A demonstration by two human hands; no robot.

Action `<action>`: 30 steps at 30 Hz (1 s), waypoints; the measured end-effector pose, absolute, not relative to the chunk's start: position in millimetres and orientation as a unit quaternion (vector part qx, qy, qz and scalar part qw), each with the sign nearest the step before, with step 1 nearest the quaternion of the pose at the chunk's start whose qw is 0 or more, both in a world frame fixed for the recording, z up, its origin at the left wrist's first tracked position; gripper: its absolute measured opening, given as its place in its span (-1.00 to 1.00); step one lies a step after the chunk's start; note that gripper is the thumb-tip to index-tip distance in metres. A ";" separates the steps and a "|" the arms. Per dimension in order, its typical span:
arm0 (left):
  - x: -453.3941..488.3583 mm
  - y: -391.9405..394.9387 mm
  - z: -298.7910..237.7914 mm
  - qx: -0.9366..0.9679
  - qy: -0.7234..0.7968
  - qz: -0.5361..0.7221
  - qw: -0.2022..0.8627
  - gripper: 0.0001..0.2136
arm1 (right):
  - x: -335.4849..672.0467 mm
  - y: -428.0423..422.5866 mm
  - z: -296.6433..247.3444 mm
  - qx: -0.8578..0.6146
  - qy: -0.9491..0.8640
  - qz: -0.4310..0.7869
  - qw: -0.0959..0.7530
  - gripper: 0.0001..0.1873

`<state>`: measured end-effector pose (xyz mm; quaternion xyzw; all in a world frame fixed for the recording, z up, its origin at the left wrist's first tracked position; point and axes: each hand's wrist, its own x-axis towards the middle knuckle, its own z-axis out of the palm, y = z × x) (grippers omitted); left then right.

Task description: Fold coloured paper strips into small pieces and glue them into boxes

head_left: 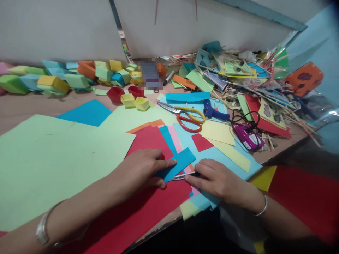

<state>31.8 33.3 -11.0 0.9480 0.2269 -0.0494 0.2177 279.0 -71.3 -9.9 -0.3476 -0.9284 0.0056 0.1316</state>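
Observation:
My left hand (148, 167) holds a folded blue paper strip (183, 159), its index finger stretched over the top and the thumb at the lower edge. In my right hand (215, 176) is a small pair of scissors (182, 175) with silver blades; their handles are mostly hidden by my fingers. The blades point left and reach the strip's lower edge. Beneath both hands lie a red paper sheet (148, 201) and layers of pink, orange and light blue paper. Just beyond them rest large scissors (190, 116) with one yellow and one red handle.
Small folded paper boxes (76, 80) line the back left. A blue glue gun (214, 111) and a purple corded device (249, 137) lie at right. Sticks, cards and plastic wrap pile up behind them. A big pale green sheet (53, 165) covers the left side.

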 end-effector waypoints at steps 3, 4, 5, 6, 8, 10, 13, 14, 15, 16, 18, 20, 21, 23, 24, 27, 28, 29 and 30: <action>30.9 33.8 -13.2 0.947 0.229 -0.045 0.221 -0.54 | 275.6 -70.7 -11.8 -0.337 -0.932 0.001 0.130 -0.76; 30.4 34.3 -13.8 0.946 0.229 -0.041 0.224 -0.54 | 275.2 -70.6 -12.5 -0.336 -0.933 -0.002 0.130 -0.76; 29.8 34.9 -14.4 0.946 0.228 -0.038 0.227 -0.55 | 274.9 -70.5 -13.1 -0.335 -0.933 -0.004 0.131 -0.76; 29.4 35.7 -14.9 0.946 0.227 -0.038 0.229 -0.54 | 274.4 -70.3 -13.7 -0.334 -0.933 -0.006 0.134 -0.76; 28.9 37.2 -15.1 0.946 0.225 -0.045 0.227 -0.53 | 272.9 -69.5 -14.6 -0.329 -0.933 -0.012 0.144 -0.77; 29.1 38.5 -14.6 0.947 0.224 -0.055 0.224 -0.50 | 270.8 -68.4 -15.0 -0.322 -0.934 -0.016 0.152 -0.78; 29.6 39.7 -13.9 0.948 0.224 -0.053 0.219 -0.49 | 270.0 -67.6 -14.6 -0.314 -0.937 -0.013 0.154 -0.77; 29.6 39.9 -14.0 0.949 0.222 -0.047 0.220 -0.49 | 270.9 -67.9 -14.2 -0.312 -0.938 -0.010 0.151 -0.77; 29.6 40.1 -14.3 0.949 0.221 -0.042 0.219 -0.48 | 272.3 -68.7 -13.8 -0.310 -0.939 -0.006 0.146 -0.76; 29.4 40.3 -14.7 0.950 0.218 -0.038 0.219 -0.48 | 274.2 -69.7 -13.3 -0.309 -0.941 0.000 0.137 -0.76; 29.0 40.7 -15.6 0.951 0.216 -0.034 0.217 -0.47 | 278.0 -72.7 -12.4 -0.308 -0.943 0.010 0.122 -0.76; 28.9 40.9 -16.1 0.952 0.214 -0.038 0.216 -0.46 | 280.8 -76.0 -11.5 -0.308 -0.944 0.015 0.113 -0.76; 29.0 41.0 -16.0 0.951 0.215 -0.039 0.219 -0.46 | 281.4 -77.3 -11.3 -0.309 -0.945 0.015 0.110 -0.76; 29.4 41.2 -15.1 0.947 0.218 -0.042 0.231 -0.47 | 281.7 -78.9 -10.9 -0.308 -0.945 0.013 0.106 -0.77; 29.7 41.2 -14.4 0.945 0.220 -0.043 0.236 -0.48 | 281.6 -79.0 -10.8 -0.309 -0.946 0.013 0.103 -0.77; 30.9 41.3 -11.7 0.941 0.225 -0.049 0.246 -0.51 | 281.5 -77.5 -10.1 -0.303 -0.948 0.017 0.099 -0.75; 31.3 41.2 -10.8 0.941 0.226 -0.054 0.247 -0.52 | 281.6 -76.6 -9.6 -0.300 -0.949 0.018 0.097 -0.74; 31.6 41.1 -9.9 0.940 0.227 -0.058 0.246 -0.52 | 281.8 -75.9 -9.0 -0.297 -0.950 0.018 0.096 -0.73; 31.9 41.0 -9.1 0.940 0.229 -0.064 0.245 -0.52 | 282.1 -75.3 -8.3 -0.293 -0.951 0.019 0.094 -0.73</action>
